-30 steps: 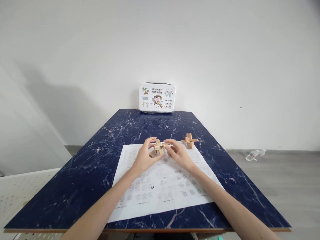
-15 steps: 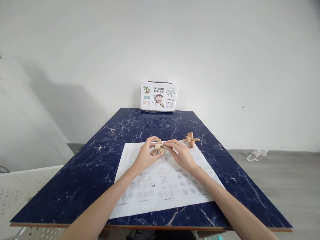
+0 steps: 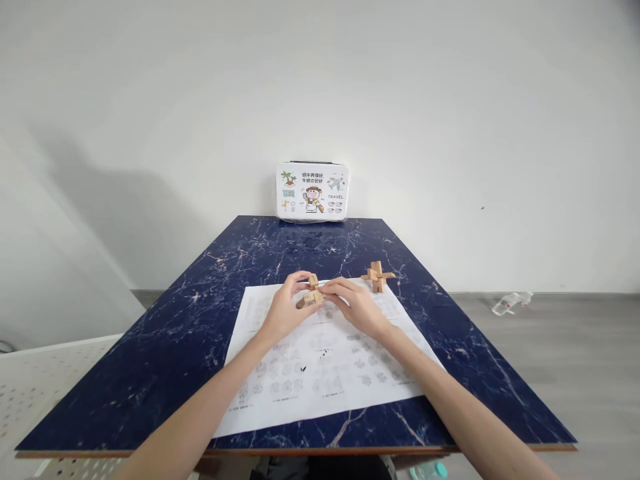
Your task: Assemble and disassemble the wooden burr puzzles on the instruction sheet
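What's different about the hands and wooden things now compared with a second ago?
The wooden assembly between the left hand and right hand has been turned or its parts shifted; exactly which way is unclear. Nothing was visibly let go. The other wooden assembly, printed sheet and white box stayed put.

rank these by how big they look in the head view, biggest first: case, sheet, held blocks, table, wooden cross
1. table
2. sheet
3. case
Wooden cross and held blocks look smallest; the latter are partly hidden, so I can't rank those two.
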Demonstrator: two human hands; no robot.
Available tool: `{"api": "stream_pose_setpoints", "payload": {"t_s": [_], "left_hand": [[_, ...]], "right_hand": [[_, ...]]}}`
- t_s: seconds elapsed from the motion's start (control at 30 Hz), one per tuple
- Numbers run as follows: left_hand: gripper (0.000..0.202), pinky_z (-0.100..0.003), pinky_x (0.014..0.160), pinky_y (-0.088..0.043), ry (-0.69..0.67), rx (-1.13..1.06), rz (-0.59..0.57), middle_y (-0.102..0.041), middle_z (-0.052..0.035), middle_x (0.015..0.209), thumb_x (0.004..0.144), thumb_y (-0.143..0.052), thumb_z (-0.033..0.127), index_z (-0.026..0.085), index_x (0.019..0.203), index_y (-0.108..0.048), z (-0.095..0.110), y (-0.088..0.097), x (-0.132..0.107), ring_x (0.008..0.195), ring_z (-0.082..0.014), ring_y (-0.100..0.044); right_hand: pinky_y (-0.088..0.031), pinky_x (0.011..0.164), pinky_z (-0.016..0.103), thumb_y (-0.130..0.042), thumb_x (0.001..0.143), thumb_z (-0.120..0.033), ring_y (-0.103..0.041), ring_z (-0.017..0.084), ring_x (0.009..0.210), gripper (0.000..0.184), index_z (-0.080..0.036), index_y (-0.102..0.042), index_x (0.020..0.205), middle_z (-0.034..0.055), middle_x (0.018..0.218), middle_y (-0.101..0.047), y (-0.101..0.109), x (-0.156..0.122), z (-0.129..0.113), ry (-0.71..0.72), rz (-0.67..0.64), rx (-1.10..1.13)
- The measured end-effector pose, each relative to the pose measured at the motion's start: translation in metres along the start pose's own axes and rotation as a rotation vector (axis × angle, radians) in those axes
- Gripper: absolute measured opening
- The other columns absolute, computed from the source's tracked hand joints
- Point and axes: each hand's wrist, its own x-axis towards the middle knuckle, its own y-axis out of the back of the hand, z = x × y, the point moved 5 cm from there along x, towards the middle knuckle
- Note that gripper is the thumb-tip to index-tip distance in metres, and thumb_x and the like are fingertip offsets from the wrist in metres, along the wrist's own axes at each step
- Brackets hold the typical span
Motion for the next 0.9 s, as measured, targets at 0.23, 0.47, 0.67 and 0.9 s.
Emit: {"api": "stream_pose_setpoints", "payload": {"t_s": [0.23, 0.47, 0.67, 0.9], "left_hand": [[0.063, -0.043, 0.102, -0.054, -0.026, -0.071, 0.091, -0.058, -0.0099, 0.143, 0.078, -0.085, 0.027, 0.028, 0.131, -0.051, -0.001, 0.005, 0.001, 0.111, -0.024, -0.07], [0.064, -0.039, 0.1, -0.055, 0.102, -0.298, 0.288, -0.059, -0.0121, 0.14, 0.074, -0.089, 0.031, 0.025, 0.126, -0.051, -0.008, 0.012, 0.004, 0.113, -0.0235, -0.07], [0.039, -0.035, 0.093, -0.056, 0.334, -0.726, 0.343, -0.07, -0.0089, 0.112, 0.085, -0.081, 0.04, 0.018, 0.111, -0.062, -0.018, 0.018, 0.007, 0.091, -0.0172, -0.071], [0.034, -0.026, 0.058, -0.05, 0.526, -1.049, 0.264, -0.065, -0.0006, 0.078, 0.091, -0.07, 0.051, 0.018, 0.088, -0.062, -0.026, 0.009, 0.012, 0.055, -0.0099, -0.053]], "right_hand": [[-0.062, 0.088, 0.041, -0.062, 0.101, -0.032, -0.074, 0.021, 0.095, 0.039, -0.027, -0.057, 0.14, 0.01, 0.126, -0.07, -0.003, -0.001, 0.012, -0.223, 0.018, 0.147], [-0.048, 0.112, 0.057, -0.067, 0.097, -0.033, -0.056, 0.033, 0.136, 0.057, -0.024, -0.047, 0.15, 0.0176, 0.147, -0.058, -0.033, -0.01, 0.0, -0.149, -0.125, -0.045], [-0.046, 0.114, 0.059, -0.061, 0.101, -0.032, -0.048, 0.035, 0.14, 0.055, -0.03, -0.044, 0.153, 0.0138, 0.152, -0.052, -0.045, -0.01, -0.018, -0.028, -0.236, -0.131], [-0.054, 0.096, 0.048, -0.061, 0.099, -0.023, -0.058, 0.029, 0.11, 0.022, -0.022, -0.061, 0.122, 0.0119, 0.117, -0.063, -0.041, -0.01, -0.014, -0.099, -0.174, -0.128]]}}
